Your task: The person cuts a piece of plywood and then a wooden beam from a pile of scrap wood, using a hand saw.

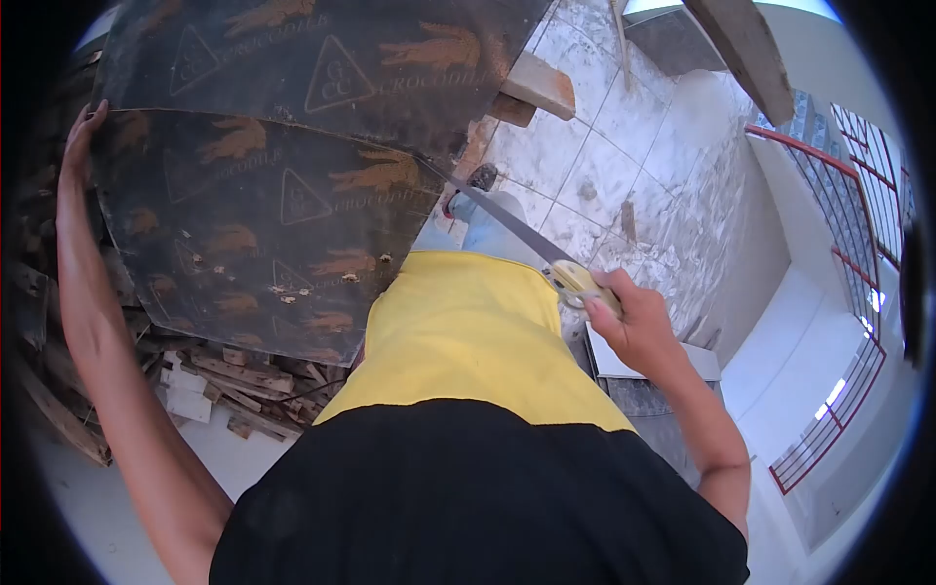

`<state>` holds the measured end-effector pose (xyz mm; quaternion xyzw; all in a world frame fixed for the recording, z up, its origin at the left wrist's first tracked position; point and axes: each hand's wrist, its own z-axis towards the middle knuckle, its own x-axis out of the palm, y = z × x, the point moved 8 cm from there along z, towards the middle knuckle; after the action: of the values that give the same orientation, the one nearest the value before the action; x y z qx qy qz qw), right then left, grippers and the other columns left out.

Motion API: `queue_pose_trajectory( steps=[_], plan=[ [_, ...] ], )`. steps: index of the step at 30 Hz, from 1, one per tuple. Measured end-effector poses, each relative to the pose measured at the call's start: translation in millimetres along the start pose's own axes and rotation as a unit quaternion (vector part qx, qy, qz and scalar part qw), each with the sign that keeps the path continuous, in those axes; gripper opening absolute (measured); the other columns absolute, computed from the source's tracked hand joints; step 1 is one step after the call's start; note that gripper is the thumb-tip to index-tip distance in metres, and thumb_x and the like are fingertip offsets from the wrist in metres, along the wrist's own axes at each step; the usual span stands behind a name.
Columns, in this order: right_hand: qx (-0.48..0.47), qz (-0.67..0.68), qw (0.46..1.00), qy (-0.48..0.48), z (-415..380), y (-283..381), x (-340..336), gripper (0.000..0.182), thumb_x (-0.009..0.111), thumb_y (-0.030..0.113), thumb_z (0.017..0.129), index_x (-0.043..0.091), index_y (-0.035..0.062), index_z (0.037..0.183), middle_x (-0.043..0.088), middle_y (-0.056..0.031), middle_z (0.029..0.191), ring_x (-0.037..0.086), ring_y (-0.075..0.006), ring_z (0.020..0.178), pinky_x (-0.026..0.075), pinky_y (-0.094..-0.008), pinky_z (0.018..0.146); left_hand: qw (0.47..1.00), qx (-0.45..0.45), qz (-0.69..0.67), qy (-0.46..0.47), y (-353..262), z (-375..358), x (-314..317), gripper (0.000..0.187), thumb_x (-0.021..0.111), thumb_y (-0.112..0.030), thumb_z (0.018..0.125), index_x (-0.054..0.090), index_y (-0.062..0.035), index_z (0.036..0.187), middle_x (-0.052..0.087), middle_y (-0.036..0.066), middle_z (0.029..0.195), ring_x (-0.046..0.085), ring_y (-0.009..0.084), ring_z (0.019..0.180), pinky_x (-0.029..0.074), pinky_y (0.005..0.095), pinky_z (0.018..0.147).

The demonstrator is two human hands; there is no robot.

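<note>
A dark printed board is seen stretched out between the two hands, a long cut line running across it. Its far left edge is gripped by the left hand, the fingers bent over the rim. The blade of a handsaw is set at the end of the cut, and the saw's pale handle is held in the closed right hand. Beyond the right hand, dusty floor tiles and a red railing are seen. Scrap wood is piled below the board, nearer the left hand.
</note>
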<state>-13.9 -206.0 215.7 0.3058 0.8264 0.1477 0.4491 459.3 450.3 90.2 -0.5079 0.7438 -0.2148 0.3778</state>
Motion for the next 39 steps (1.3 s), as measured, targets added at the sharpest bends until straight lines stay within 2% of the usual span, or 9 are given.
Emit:
queue_pose_trajectory(
  steps=[7, 13, 22, 27, 32, 34, 35, 37, 39],
  plan=[
    [-0.109, 0.053, 0.992, 0.032, 183, 77, 103, 0.038, 0.053, 0.044, 0.097, 0.055, 0.0081, 0.106, 0.066, -0.0172, 0.079, 0.065, -0.0376, 0.07, 0.051, -0.0463, 0.063, 0.999, 0.0, 0.037, -0.023, -5, -1, -4, 0.094, 0.073, -0.042, 0.088, 0.022, -0.0023, 0.155, 0.051, 0.018, 0.138, 0.057, 0.0269, 0.121, 0.052, 0.0389, 0.096],
    [0.05, -0.006, 0.997, 0.058, 20, -11, 28, 0.046, 0.059, 0.05, 0.092, 0.057, 0.0085, 0.112, 0.069, -0.0193, 0.082, 0.068, -0.0403, 0.074, 0.053, -0.0499, 0.068, 0.999, 0.013, 0.01, -0.052, -5, 11, -9, 0.079, 0.074, -0.039, 0.087, 0.036, -0.0062, 0.147, 0.059, 0.016, 0.126, 0.064, 0.0268, 0.108, 0.057, 0.0404, 0.087],
    [-0.165, 0.001, 0.986, -0.012, 197, 92, 103, 0.052, 0.056, 0.05, 0.094, 0.052, 0.0043, 0.118, 0.064, -0.0234, 0.07, 0.066, -0.0436, 0.07, 0.051, -0.0503, 0.062, 0.998, 0.022, 0.005, -0.052, -7, 2, -15, 0.057, 0.07, -0.036, 0.091, 0.051, -0.0056, 0.135, 0.064, 0.01, 0.115, 0.066, 0.0224, 0.101, 0.055, 0.0363, 0.087],
    [0.011, 0.003, 0.999, 0.03, 24, 0, 30, 0.033, 0.064, 0.035, 0.092, 0.063, 0.0067, 0.11, 0.068, -0.0158, 0.083, 0.07, -0.0362, 0.076, 0.055, -0.0434, 0.067, 0.999, 0.026, -0.008, -0.027, 3, 11, -12, 0.06, 0.071, -0.038, 0.091, 0.05, -0.005, 0.136, 0.064, 0.011, 0.115, 0.064, 0.0209, 0.106, 0.054, 0.036, 0.089],
    [-0.016, -0.067, 0.993, 0.098, 89, -6, 87, 0.038, 0.061, 0.039, 0.094, 0.057, 0.0072, 0.113, 0.067, -0.0155, 0.092, 0.069, -0.0348, 0.074, 0.054, -0.0445, 0.058, 0.997, 0.056, 0.046, -0.023, 9, 32, -29, 0.066, 0.071, -0.04, 0.09, 0.045, -0.0044, 0.139, 0.064, 0.012, 0.113, 0.065, 0.021, 0.103, 0.054, 0.0353, 0.088],
    [-0.367, -0.198, 0.907, -0.059, 164, 82, 112, 0.042, 0.059, 0.046, 0.093, 0.055, 0.0099, 0.114, 0.066, -0.0193, 0.087, 0.067, -0.036, 0.076, 0.052, -0.047, 0.058, 0.999, 0.02, 0.035, 0.021, 3, 22, -10, 0.066, 0.071, -0.04, 0.091, 0.045, -0.0041, 0.14, 0.064, 0.012, 0.113, 0.065, 0.0208, 0.102, 0.054, 0.036, 0.089],
    [-0.373, -0.196, 0.905, -0.055, 166, 93, 114, 0.042, 0.059, 0.046, 0.093, 0.055, 0.0099, 0.114, 0.066, -0.0193, 0.087, 0.067, -0.036, 0.076, 0.052, -0.047, 0.058, 0.999, 0.004, 0.032, 0.033, 2, 15, -13, 0.066, 0.071, -0.04, 0.091, 0.044, -0.0039, 0.14, 0.064, 0.012, 0.112, 0.065, 0.0208, 0.102, 0.054, 0.0363, 0.089],
    [-0.119, 0.022, 0.992, 0.029, 176, 86, 107, 0.042, 0.058, 0.048, 0.093, 0.055, 0.0107, 0.112, 0.066, -0.0206, 0.081, 0.066, -0.039, 0.075, 0.051, -0.0501, 0.061, 0.999, 0.001, 0.037, 0.002, -3, 6, -19, 0.07, 0.071, -0.04, 0.09, 0.042, -0.0025, 0.142, 0.064, 0.012, 0.113, 0.064, 0.0207, 0.105, 0.053, 0.0374, 0.091],
    [-0.082, -0.001, 0.997, -0.01, 110, 37, 79, 0.044, 0.059, 0.05, 0.092, 0.056, 0.0086, 0.108, 0.067, -0.0202, 0.078, 0.066, -0.0414, 0.073, 0.051, -0.0514, 0.064, 0.998, 0.011, 0.046, -0.034, 0, 13, -23, 0.073, 0.072, -0.04, 0.09, 0.04, -0.0014, 0.143, 0.063, 0.012, 0.114, 0.063, 0.0206, 0.108, 0.053, 0.0382, 0.092]
  ],
)
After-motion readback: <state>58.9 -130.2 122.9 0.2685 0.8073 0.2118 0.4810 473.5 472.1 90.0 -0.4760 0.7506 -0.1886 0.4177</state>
